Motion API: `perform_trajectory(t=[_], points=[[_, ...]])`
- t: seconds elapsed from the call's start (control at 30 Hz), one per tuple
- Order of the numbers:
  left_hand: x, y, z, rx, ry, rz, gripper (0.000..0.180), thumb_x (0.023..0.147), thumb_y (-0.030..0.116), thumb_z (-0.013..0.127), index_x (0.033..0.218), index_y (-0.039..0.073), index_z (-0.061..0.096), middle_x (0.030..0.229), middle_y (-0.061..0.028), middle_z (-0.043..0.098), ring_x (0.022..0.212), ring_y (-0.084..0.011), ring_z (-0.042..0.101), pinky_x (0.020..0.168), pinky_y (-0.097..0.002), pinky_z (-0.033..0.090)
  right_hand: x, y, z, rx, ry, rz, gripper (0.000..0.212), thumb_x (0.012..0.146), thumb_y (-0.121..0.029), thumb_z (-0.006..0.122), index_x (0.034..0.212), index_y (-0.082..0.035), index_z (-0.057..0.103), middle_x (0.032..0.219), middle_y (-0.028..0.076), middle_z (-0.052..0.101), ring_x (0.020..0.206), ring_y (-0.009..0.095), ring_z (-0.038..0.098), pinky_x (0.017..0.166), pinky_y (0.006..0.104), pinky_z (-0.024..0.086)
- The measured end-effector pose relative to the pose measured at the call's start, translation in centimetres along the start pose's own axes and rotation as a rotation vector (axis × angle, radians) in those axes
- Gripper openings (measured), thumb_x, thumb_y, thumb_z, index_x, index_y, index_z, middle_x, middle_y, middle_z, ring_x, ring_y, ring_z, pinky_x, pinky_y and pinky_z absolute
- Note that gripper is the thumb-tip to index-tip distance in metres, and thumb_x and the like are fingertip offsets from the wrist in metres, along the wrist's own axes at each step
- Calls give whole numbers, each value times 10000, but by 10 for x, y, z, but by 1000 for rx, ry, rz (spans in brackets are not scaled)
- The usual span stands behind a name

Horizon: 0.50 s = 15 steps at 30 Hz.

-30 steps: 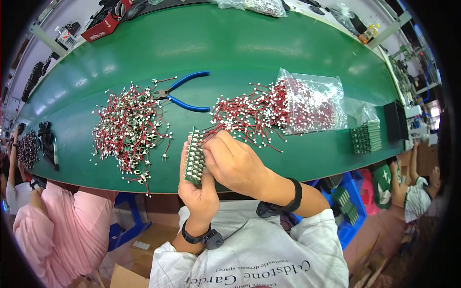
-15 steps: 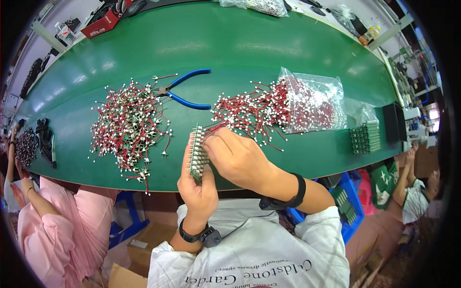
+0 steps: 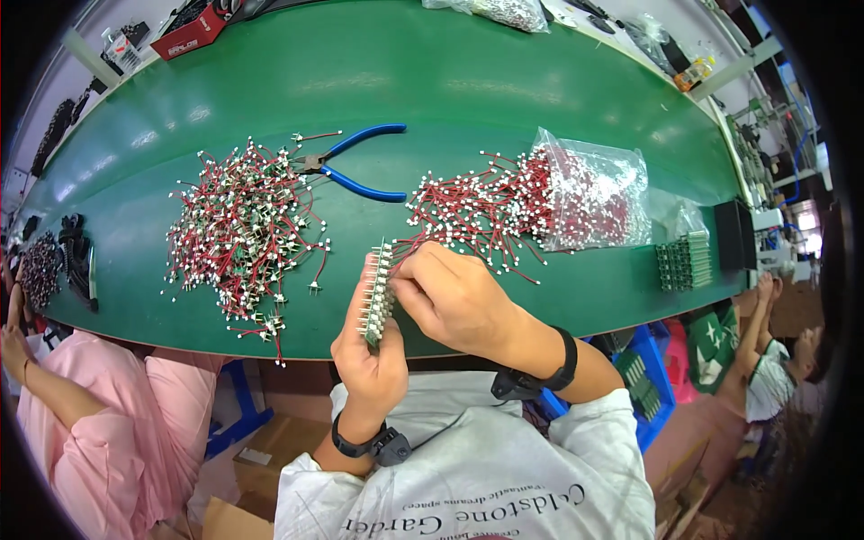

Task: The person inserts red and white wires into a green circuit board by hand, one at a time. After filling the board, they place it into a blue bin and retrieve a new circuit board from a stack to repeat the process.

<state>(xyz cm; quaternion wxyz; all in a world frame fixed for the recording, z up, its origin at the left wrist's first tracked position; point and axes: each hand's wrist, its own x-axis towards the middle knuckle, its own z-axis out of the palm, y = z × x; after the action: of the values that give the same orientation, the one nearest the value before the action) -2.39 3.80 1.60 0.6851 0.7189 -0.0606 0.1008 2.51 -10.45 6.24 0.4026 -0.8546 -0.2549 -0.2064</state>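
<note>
My left hand (image 3: 371,364) grips a narrow green circuit board panel (image 3: 376,301) on edge, thumb on one side and fingers on the other. Rows of pins stick out from the panel's left side, and white connectors line it. Close against its right side, my right hand (image 3: 461,297) is closed in a pinch. Red wire shows by those fingertips, but the pinched end is mostly hidden. Just beyond lies a heap of red cables with white plugs (image 3: 468,211), spilling from a clear plastic bag (image 3: 598,193).
Left of my hands spreads a pile of small boards with red cables (image 3: 243,238). Blue-handled cutters (image 3: 364,189) lie behind. Stacked green panels (image 3: 684,263) and a black box (image 3: 735,236) stand at the right. A person in pink (image 3: 108,432) sits to the left.
The view has shifted slightly. The panel is turned a little more edge-on, and my right hand's fingers have shifted slightly beside it. My left hand keeps its grip.
</note>
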Motion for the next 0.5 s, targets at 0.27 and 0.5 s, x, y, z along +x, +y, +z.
perform_trajectory(t=[0.27,0.5], points=[[3,-11,-13,-315,155,-171,526,869,-130,484,1390,-105,409,1250,-166,602,1110,-197,605,1001,-321,457,13,9,-7,109,-104,43,125,798,-62,726,879,-27,638,750,111,598,614,270,603,563,362,498],[12,-17,-26,-355,298,-183,432,833,-173,470,1249,-60,503,1174,-127,608,1029,-182,621,929,-330,491,41,94,-18,-233,42,273,148,828,-168,701,866,-28,671,814,113,613,731,281,619,670,386,500]])
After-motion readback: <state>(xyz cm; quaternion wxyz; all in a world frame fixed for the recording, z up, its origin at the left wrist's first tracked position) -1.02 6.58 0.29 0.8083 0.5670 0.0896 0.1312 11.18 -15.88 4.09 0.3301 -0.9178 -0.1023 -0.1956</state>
